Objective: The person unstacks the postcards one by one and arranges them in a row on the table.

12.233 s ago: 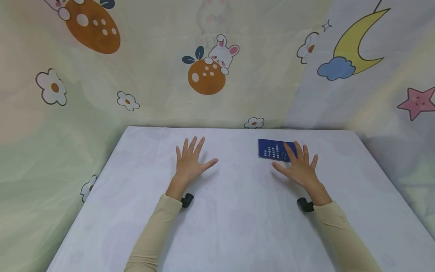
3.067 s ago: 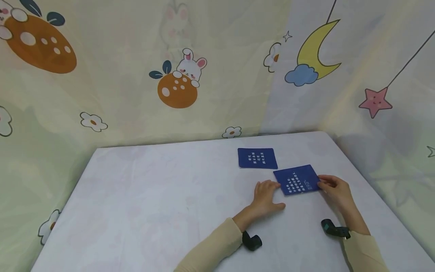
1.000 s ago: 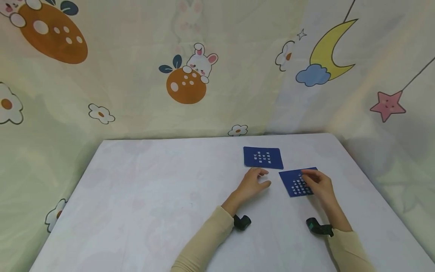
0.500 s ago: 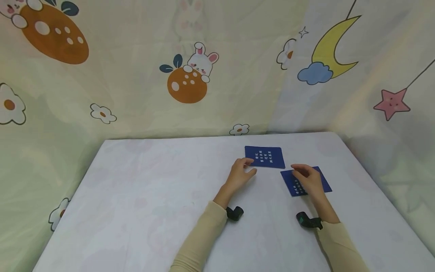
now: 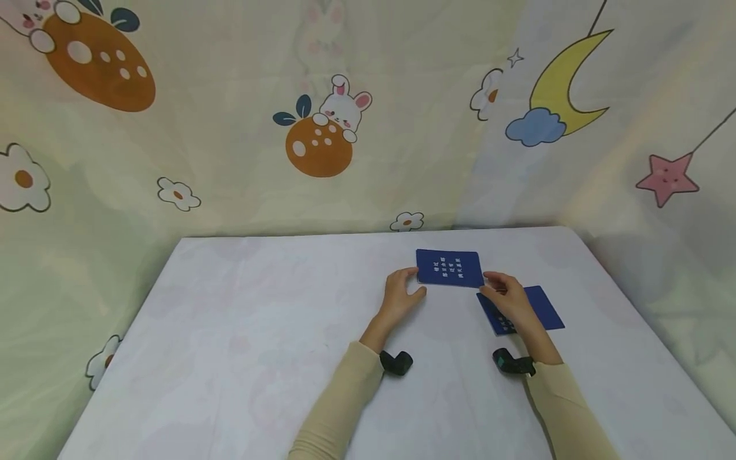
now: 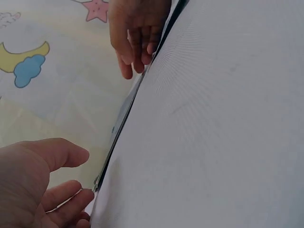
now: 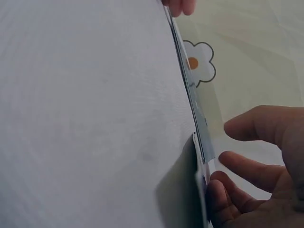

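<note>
Two flat blue cards with white printed characters lie on the white table. The upper card (image 5: 450, 268) is between the hands. My left hand (image 5: 398, 295) has its fingertips right at that card's left edge, thumb apart and lower. At the opposite edge are the fingertips of my right hand (image 5: 510, 299), whose wrist side overlaps the lower card (image 5: 546, 308) and hides its middle. In the left wrist view the left thumb (image 6: 71, 154) stands away from the fingers. The right wrist view shows the right thumb (image 7: 251, 126) likewise apart, with the cards seen edge-on.
A white cloth-like surface covers the table (image 5: 276, 332), with its back edge just behind the upper card. Behind it hangs a printed curtain (image 5: 230, 128) with rabbits, a moon and a star. Each wrist carries a small black camera (image 5: 397, 363).
Twelve seconds ago one card showed; now two lie apart. Over the last second my left hand moved to the upper card's left edge, my right hand leftward off the lower card's text to the upper card's right edge.
</note>
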Tool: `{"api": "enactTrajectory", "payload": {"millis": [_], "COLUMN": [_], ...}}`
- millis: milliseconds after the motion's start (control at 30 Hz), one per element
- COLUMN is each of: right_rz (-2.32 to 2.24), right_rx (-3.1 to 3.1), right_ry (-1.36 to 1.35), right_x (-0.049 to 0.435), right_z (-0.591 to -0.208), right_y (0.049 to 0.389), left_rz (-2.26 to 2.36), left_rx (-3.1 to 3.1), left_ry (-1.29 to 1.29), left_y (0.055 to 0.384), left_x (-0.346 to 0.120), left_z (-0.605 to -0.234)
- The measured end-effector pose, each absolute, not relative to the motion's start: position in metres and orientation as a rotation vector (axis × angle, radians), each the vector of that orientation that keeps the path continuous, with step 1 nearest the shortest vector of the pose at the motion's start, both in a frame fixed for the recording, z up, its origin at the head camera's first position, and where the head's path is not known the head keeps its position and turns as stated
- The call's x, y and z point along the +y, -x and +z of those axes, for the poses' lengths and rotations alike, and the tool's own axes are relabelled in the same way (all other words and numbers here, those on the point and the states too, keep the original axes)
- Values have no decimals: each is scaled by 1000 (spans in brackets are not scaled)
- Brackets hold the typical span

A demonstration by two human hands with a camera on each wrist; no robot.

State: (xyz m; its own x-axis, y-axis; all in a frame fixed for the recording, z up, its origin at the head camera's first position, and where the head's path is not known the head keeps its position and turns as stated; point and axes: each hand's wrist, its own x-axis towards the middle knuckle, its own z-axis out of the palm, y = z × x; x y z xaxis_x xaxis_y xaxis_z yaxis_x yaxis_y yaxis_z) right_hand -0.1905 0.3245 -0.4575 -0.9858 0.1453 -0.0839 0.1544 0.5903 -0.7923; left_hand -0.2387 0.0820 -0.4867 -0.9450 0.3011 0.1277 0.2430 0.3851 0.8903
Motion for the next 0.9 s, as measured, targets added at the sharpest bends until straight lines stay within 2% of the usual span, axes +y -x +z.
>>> {"api": "enactTrajectory", "payload": {"millis": [900], "right_rz": [-1406], "right_rx": [2810], "right_ry": [-363], "right_x": [322], "right_z": [-462], "right_y": [191], "left_rz": [1518], "left_rx": [2660], "left_ry": [-602], "left_y": [239], "left_x": [84], "left_z": [-490]}}
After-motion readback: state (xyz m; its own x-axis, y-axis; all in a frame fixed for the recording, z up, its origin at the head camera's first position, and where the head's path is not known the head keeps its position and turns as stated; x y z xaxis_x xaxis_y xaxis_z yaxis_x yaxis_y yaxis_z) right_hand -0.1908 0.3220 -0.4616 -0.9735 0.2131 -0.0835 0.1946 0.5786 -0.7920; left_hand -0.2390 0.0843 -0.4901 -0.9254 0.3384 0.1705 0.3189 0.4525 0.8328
